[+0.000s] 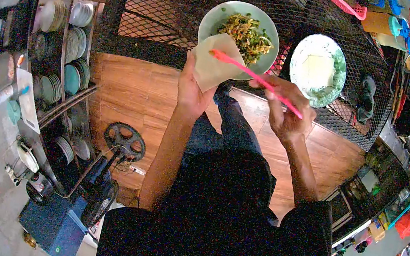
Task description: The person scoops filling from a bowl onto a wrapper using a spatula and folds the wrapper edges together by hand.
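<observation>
One wrapper [214,72] sits on my left hand [194,93], fingers mostly hidden, can't tell their grip. Right hand [289,111] clenches pink spoon [247,70], tip at wrapper. Food bowl [210,21] just beyond.

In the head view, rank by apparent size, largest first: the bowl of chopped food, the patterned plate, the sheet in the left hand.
1. Bowl of chopped food
2. Patterned plate
3. Sheet in the left hand
</observation>
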`<state>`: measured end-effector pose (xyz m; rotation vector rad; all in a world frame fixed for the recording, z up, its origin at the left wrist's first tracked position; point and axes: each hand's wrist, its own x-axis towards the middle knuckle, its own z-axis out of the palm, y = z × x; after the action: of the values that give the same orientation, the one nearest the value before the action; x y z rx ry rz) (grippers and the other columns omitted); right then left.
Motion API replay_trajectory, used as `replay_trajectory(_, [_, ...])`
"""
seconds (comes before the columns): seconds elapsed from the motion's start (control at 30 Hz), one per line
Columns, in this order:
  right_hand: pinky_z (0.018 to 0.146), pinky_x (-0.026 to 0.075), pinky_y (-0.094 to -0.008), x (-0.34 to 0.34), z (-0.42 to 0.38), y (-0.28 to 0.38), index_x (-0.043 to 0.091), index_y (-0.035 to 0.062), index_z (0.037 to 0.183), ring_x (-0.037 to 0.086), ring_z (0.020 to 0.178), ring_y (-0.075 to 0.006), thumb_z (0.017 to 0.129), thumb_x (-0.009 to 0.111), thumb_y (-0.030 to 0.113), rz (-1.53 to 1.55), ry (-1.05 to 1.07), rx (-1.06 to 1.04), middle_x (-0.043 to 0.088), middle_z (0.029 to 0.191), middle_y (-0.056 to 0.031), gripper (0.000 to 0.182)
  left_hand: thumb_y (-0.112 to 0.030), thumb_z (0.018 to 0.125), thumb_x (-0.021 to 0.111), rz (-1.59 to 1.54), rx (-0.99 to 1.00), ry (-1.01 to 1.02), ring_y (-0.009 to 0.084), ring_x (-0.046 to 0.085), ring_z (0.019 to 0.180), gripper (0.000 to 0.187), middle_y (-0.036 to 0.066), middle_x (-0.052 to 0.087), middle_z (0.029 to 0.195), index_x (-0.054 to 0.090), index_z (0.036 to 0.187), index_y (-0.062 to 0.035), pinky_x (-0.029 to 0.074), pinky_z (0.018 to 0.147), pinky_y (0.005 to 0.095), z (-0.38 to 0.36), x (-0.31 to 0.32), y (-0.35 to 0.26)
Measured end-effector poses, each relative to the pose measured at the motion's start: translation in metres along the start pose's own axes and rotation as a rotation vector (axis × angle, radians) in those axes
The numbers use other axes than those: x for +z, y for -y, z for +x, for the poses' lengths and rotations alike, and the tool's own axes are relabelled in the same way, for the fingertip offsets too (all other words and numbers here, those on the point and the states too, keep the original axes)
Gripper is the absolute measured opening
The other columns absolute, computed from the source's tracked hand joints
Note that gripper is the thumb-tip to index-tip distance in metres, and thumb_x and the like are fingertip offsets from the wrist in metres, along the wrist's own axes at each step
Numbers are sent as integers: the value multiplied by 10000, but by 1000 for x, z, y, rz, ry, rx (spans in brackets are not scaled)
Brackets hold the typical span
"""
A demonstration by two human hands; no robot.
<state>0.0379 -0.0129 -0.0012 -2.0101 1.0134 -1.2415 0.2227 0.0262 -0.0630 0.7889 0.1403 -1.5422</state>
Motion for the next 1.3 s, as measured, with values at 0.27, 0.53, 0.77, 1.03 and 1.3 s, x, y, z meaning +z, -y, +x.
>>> replay_trajectory(0.27, [627,527,-287,0,-1,-2,507,-14,985,663,706,-196,805,644,-24,27,-200,67,672,848,-175,226,-422,971,328,-7,13,25,271,462,1205,511,121,467,1309,376,1317,-48,380,1014,442,0,3,2])
replay_trajectory(0.53, [652,511,-281,16,-23,-2,536,-9,952,639,731,-176,798,676,35,44,-277,206,656,866,-143,213,-425,973,316,-26,-4,6,270,462,1203,512,119,469,1305,379,1312,-47,378,1017,444,-5,5,0])
replay_trajectory(0.77, [648,511,-248,-18,20,-25,459,-17,1057,603,754,-136,895,557,35,34,-605,311,584,901,-95,197,-438,971,314,46,44,-36,269,475,1190,518,110,493,1284,402,1298,-46,371,1020,435,-8,-17,-10])
replay_trajectory(1.03, [634,526,-303,-28,6,-80,486,2,1039,679,721,-196,885,586,101,-240,-346,495,655,788,-131,208,-428,968,339,181,118,-263,265,489,1182,505,106,512,1269,421,1282,-41,379,1014,415,-22,-20,-37])
replay_trajectory(1.3, [615,521,-305,2,-12,-94,496,2,1017,660,691,-187,884,580,99,-162,-310,553,649,779,-136,185,-435,963,355,181,123,-269,271,486,1179,508,114,498,1278,415,1287,-48,380,1011,417,-20,-29,-46])
